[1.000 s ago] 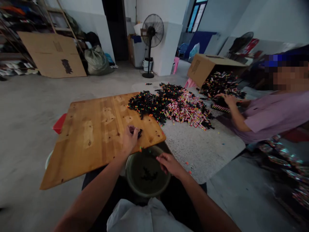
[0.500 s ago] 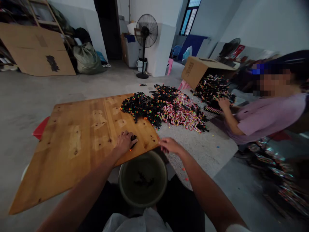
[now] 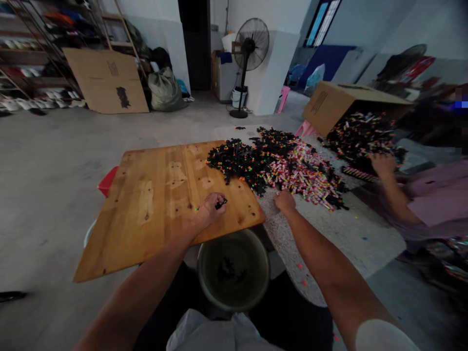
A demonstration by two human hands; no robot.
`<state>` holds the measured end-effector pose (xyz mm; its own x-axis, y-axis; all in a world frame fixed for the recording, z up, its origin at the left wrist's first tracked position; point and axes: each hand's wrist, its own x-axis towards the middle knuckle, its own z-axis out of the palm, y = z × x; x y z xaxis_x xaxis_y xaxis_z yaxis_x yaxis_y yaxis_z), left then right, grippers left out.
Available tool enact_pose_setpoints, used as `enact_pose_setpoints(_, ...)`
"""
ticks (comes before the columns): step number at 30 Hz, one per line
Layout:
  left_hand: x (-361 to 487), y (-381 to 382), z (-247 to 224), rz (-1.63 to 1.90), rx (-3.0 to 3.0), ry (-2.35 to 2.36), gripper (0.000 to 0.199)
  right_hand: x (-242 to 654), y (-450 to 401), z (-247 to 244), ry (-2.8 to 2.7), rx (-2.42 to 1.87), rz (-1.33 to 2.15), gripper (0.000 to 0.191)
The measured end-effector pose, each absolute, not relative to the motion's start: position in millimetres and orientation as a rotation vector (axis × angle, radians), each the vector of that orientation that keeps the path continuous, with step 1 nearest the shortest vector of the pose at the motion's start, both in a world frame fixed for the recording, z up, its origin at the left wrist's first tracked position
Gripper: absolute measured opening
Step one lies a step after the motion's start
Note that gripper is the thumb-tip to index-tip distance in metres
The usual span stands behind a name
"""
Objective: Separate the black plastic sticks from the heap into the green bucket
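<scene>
My left hand [image 3: 211, 207] is closed around a small black plastic piece [image 3: 221, 203] over the wooden board [image 3: 164, 195]; a green tip shows at the other side of the fist. My right hand [image 3: 285, 201] is by the near edge of the pile, its fingers curled together; what they hold, if anything, is hidden. In the pile, black pieces [image 3: 236, 158] with orange and green tips lie beside many small pink-and-white tubes [image 3: 307, 170]. Below the board's edge, between my knees, a round basin [image 3: 203, 287] holds several black pieces [image 3: 230, 270].
A speckled grey tabletop [image 3: 329, 239] adjoins the board on the right. Across it, a co-worker's hand [image 3: 383, 165] touches more pieces spilling from a tipped cardboard box [image 3: 325, 107]. A standing fan [image 3: 248, 46] and a full sack [image 3: 166, 92] are farther back.
My right hand has moved forward from the board's corner to the pile. My left hand has lifted slightly with its black piece. The view has turned left.
</scene>
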<state>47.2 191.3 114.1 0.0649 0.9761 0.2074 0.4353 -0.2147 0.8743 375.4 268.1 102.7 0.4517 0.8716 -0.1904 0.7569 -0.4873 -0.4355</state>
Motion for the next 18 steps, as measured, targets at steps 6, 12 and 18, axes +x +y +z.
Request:
enact_pose_setpoints(6,59.3,173.5,124.6,1.267,1.349,1.253,0.019,376.0,235.8,116.4,-1.429,-2.240,0.724,0.017)
enact_pose_setpoints(12,78.3,150.5,149.0,1.184,1.190,0.945,0.035,323.8,155.5,129.9,-1.391,-1.772,1.061,0.032)
enact_pose_setpoints(18,92.3,125.8,186.0,1.143,1.541,0.920,0.035,278.8,94.6,170.1,-1.156,-1.082,1.382,0.031)
